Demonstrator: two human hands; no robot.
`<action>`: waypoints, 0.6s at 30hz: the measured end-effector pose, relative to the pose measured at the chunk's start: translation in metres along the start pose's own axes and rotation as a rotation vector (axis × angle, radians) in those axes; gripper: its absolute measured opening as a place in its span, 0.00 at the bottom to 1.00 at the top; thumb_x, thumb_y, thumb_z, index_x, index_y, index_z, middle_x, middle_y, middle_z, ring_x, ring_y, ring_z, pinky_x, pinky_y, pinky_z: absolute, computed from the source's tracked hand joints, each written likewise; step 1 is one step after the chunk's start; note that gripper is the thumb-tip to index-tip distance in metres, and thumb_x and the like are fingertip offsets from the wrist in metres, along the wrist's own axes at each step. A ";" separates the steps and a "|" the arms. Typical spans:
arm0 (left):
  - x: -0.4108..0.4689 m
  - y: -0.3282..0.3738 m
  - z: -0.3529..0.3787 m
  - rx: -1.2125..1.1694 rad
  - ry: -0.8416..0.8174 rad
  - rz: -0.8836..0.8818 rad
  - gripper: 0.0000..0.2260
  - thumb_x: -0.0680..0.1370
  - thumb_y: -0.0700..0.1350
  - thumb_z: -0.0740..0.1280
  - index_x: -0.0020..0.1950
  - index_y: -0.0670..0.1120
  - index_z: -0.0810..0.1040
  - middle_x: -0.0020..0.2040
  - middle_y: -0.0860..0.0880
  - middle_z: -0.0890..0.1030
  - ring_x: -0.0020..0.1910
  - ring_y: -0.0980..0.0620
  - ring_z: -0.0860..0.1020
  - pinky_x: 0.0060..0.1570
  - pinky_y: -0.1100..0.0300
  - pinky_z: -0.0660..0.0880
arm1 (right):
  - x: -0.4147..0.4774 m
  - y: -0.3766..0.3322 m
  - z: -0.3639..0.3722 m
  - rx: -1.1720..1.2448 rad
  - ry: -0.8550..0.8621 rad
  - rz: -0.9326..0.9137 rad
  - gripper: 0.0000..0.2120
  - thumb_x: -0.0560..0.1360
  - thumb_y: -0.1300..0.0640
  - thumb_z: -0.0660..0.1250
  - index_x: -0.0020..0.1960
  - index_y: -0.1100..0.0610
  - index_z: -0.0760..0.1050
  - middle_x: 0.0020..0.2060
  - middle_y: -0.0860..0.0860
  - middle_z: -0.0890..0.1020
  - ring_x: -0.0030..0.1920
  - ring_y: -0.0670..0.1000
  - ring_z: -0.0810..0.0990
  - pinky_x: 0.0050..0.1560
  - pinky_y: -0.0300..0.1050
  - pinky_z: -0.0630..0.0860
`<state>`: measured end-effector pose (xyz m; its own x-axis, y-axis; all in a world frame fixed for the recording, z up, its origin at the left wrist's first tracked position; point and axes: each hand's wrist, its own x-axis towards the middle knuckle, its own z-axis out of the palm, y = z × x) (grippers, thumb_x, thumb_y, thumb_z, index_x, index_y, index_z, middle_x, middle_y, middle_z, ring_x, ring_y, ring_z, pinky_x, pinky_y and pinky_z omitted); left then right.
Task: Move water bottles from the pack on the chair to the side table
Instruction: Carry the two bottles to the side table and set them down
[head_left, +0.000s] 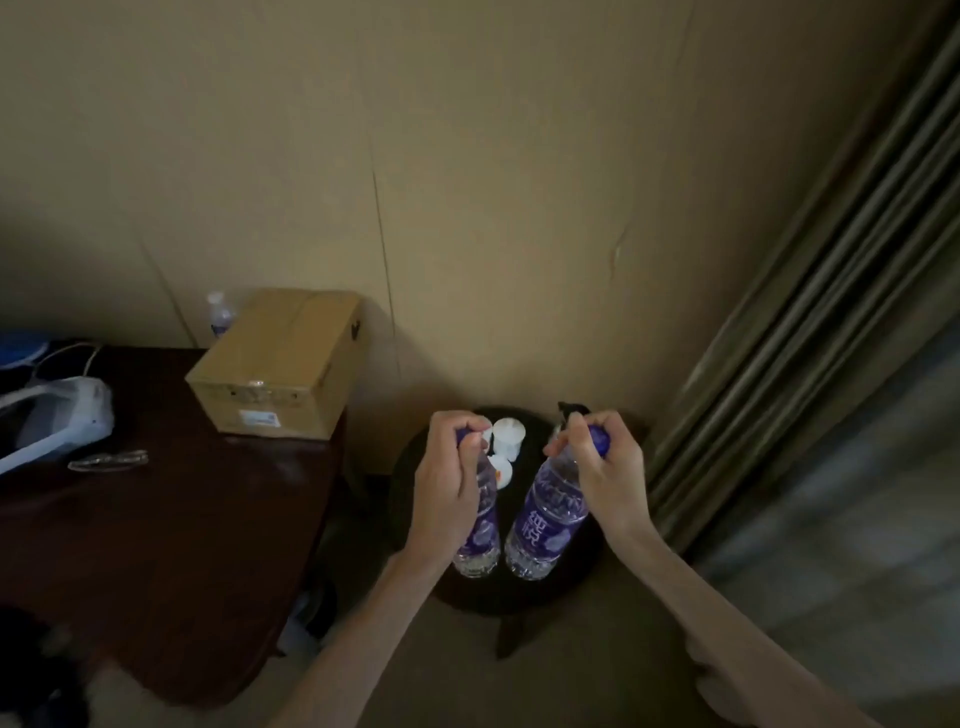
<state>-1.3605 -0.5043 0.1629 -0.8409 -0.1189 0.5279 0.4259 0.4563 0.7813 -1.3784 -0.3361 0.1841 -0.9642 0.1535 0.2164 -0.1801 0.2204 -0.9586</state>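
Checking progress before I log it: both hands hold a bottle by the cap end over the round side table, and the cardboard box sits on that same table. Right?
Not quite. The head view shows the cardboard box on the larger wooden desk, not the round side table. The rest holds.

The right-hand water bottle (545, 519) wears a purple label with two large white Chinese characters, seemingly 纯悦, though blur makes the reading uncertain. The left-hand water bottle (480, 530) has the same purple label, its print hidden. The cardboard box (280, 364) carries a small white sticker whose print is too small to read.
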 end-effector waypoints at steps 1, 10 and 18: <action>0.021 -0.010 0.007 -0.020 -0.018 -0.017 0.08 0.82 0.46 0.54 0.55 0.45 0.71 0.47 0.58 0.73 0.46 0.62 0.75 0.49 0.73 0.69 | 0.024 0.002 0.005 -0.002 -0.002 0.011 0.05 0.78 0.52 0.62 0.44 0.52 0.73 0.35 0.53 0.84 0.38 0.49 0.84 0.45 0.42 0.80; 0.181 -0.100 0.074 -0.041 -0.052 -0.050 0.09 0.82 0.47 0.53 0.53 0.47 0.71 0.44 0.53 0.74 0.43 0.58 0.74 0.47 0.70 0.69 | 0.218 0.062 0.048 0.052 -0.099 0.028 0.06 0.77 0.54 0.64 0.47 0.57 0.73 0.39 0.57 0.82 0.40 0.52 0.83 0.47 0.46 0.80; 0.288 -0.184 0.113 0.031 -0.033 -0.103 0.13 0.83 0.50 0.53 0.56 0.43 0.73 0.47 0.50 0.75 0.47 0.59 0.76 0.46 0.73 0.71 | 0.353 0.109 0.102 0.188 -0.249 -0.015 0.07 0.77 0.55 0.66 0.45 0.58 0.72 0.35 0.53 0.82 0.36 0.46 0.83 0.42 0.34 0.77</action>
<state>-1.7191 -0.5233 0.1336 -0.8907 -0.1375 0.4332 0.3262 0.4705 0.8199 -1.7579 -0.3562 0.1369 -0.9750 -0.0943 0.2014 -0.2055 0.0357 -0.9780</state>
